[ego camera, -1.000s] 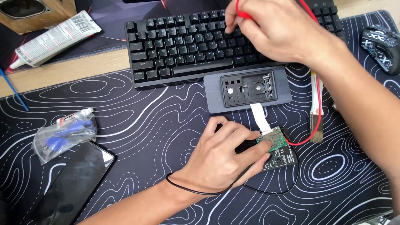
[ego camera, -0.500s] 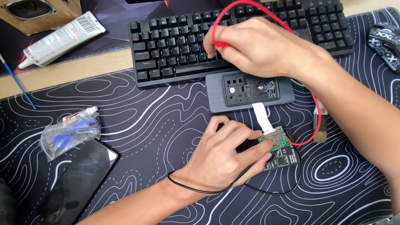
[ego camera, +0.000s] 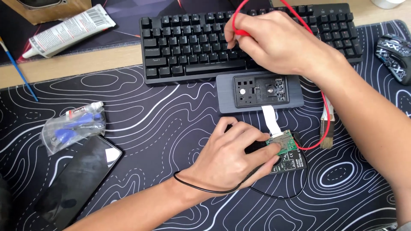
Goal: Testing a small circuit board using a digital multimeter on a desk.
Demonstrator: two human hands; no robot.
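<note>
The right hand [ego camera: 274,40] is coming down from the top of the keyboard [ego camera: 205,42] toward the grey case [ego camera: 227,96], its grip pinching the red lead [ego camera: 257,8], so the probe is nearing the work. The left hand [ego camera: 233,156] is staying put, its grip pressing the board [ego camera: 289,156] flat on the desk mat [ego camera: 171,128], below the case.

I see a matt cloth desk mat [ego camera: 141,111], a matt black plastic keyboard [ego camera: 188,47], a glossy glass phone [ego camera: 77,179], a crinkled clear plastic bag [ego camera: 72,130], and a matt grey housing [ego camera: 227,92].
</note>
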